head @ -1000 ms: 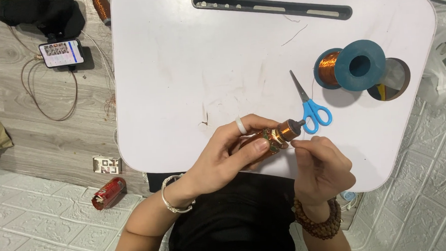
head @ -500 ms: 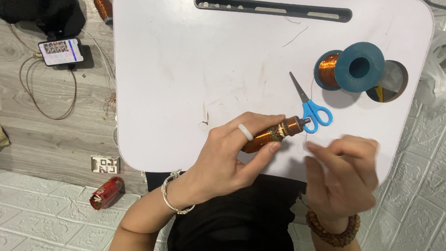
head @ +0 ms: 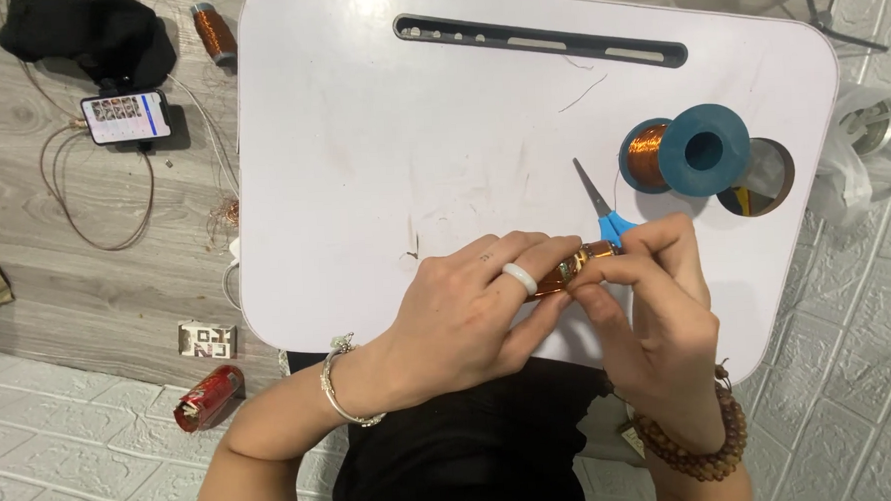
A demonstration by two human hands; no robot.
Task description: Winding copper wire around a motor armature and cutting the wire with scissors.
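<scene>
My left hand [head: 478, 314], with a pale ring and a silver bracelet, grips a small copper-wound coil [head: 571, 268] over the front edge of the white lap table [head: 362, 164]. My right hand [head: 653, 302], with a brown bead bracelet, pinches the coil's right end between thumb and fingers. Blue-handled scissors [head: 600, 207] lie just behind the hands, their handles partly hidden by my right fingers. A blue spool of copper wire [head: 684, 152] lies on its side at the right of the table.
A round cup hole [head: 763, 179] sits beside the spool, and a dark slot [head: 541, 40] runs along the table's far edge. On the floor to the left are a phone [head: 126, 118], loose wire, another copper spool [head: 216, 32], a red can [head: 210, 397] and a white bag [head: 867, 152] at right.
My right hand, which had pulled away toward me half a second ago, has come back up and closed on the coil's right end. The left hand keeps its grip.
</scene>
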